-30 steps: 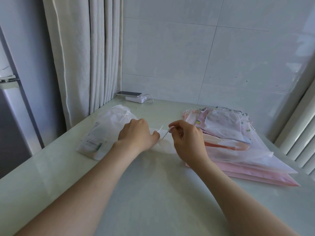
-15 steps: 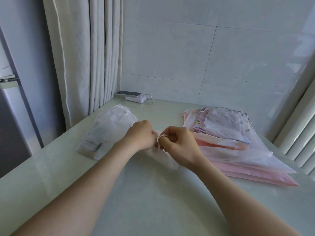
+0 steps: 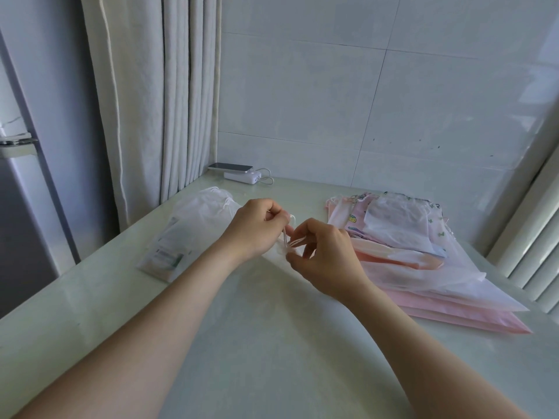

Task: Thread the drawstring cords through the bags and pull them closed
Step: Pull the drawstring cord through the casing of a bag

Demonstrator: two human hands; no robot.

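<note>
From the head camera, the bag (image 3: 280, 251) lay on the table (image 3: 242, 343) between the two hands, nearly all of it hidden by them, so only a pale crumpled edge showed. The cord (image 3: 295, 241) was thin and hard to trace. The left hand (image 3: 254, 228) was curled, pinching the cord's loop. The right hand (image 3: 326, 258) pinched its strands between thumb and forefinger, the other fingers bent. Both forearms were cut off at the bottom edge. White bags (image 3: 196, 225) lay left, a pink stack (image 3: 438, 300) right.
</note>
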